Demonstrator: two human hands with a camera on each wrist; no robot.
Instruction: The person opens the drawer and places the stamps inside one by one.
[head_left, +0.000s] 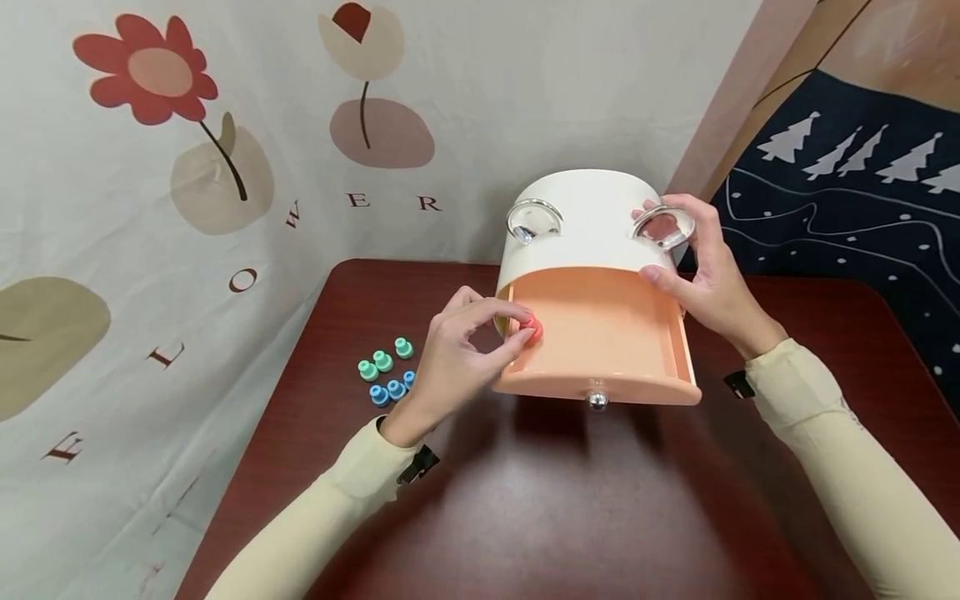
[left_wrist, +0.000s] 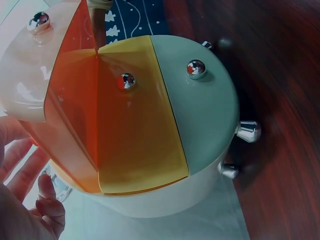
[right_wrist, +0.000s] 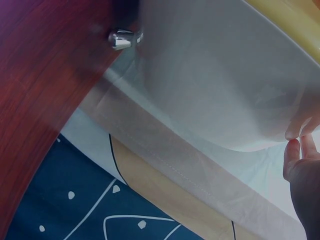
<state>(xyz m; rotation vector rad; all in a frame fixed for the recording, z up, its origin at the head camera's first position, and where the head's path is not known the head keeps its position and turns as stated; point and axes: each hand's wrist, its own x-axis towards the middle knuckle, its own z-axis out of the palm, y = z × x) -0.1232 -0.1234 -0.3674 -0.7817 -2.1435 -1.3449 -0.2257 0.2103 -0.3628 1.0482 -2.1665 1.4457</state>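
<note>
My left hand [head_left: 465,354] pinches a small red peg-like piece [head_left: 532,328] between thumb and fingertips, just inside the left side of a pulled-out peach drawer [head_left: 600,325]. The drawer belongs to a round-topped white cabinet [head_left: 600,212] with two silver rings on top. Around the cabinet's upper right edge, by the right-hand silver ring [head_left: 664,227], my right hand [head_left: 708,275] grips with thumb in front and fingers behind. In the left wrist view, a yellow drawer front [left_wrist: 140,120] and a green one [left_wrist: 200,110] sit flush below the peach drawer.
Left of the cabinet, several green pieces [head_left: 382,361] stand in a row on the dark red table [head_left: 600,508]. A row of blue pieces [head_left: 395,390] stands nearer, partly behind my left hand. Flower-printed cloth [head_left: 480,100] hangs behind, with navy tree-patterned cloth [head_left: 847,192] on the right.
</note>
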